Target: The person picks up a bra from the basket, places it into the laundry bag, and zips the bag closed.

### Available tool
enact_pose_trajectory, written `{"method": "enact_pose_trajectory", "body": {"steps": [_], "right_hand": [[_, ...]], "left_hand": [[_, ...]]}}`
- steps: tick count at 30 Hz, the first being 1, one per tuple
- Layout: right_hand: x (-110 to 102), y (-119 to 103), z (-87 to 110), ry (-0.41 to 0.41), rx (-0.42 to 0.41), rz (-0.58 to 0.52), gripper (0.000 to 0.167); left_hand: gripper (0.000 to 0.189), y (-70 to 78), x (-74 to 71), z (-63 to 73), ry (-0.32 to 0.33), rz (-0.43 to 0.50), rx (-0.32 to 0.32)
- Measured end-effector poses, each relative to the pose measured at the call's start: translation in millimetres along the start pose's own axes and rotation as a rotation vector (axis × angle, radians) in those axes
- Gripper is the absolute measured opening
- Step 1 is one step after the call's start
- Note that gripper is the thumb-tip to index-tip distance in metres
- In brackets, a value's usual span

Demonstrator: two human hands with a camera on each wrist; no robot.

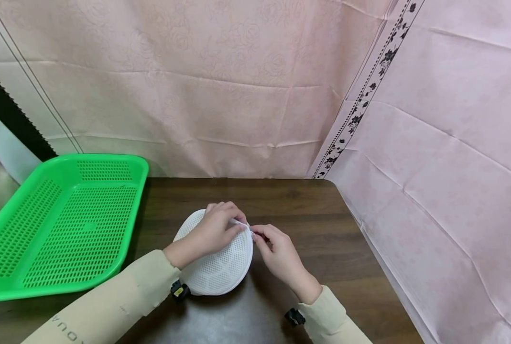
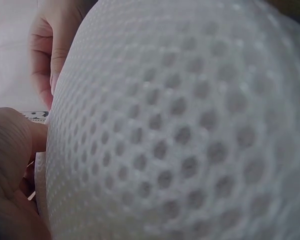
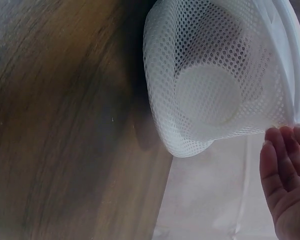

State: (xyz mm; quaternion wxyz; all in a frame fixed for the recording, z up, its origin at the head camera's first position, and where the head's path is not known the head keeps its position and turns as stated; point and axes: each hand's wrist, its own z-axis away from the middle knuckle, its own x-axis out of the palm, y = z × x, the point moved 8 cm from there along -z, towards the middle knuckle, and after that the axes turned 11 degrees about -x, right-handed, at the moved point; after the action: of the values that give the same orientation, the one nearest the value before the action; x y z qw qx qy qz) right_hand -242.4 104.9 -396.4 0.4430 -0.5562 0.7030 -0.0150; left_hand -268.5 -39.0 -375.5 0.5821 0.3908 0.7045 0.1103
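Over the counter (image 1: 324,220), we are pinching the rim of a white mesh bag (image 1: 221,268) in our right grip (image 1: 279,252) while our left grip (image 1: 215,228) is holding it, apparently working its fastening; the next move is probably calling for a taut rim.

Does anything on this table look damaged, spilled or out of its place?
Nothing stands out. The white mesh bag, held by the left hand and right hand, shows no visible tear; the green basket sits upright at left; no spill shows. The pink cloth behind is only creased.
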Motion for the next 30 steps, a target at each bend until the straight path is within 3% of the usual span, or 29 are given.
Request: {"method": "enact_pose_trajectory", "body": {"steps": [12, 30], "right_hand": [[-4, -15, -2.9, 0.042, -0.163, 0.120, 0.009], [0, -15, -2.5, 0.013, -0.172, 0.152, 0.013]], "left_hand": [[0.006, 6.1, -8.7, 3.0, 0.029, 0.023, 0.008], [0.005, -6.3, -13.4, 1.6, 0.036, 0.056, -0.036]]}}
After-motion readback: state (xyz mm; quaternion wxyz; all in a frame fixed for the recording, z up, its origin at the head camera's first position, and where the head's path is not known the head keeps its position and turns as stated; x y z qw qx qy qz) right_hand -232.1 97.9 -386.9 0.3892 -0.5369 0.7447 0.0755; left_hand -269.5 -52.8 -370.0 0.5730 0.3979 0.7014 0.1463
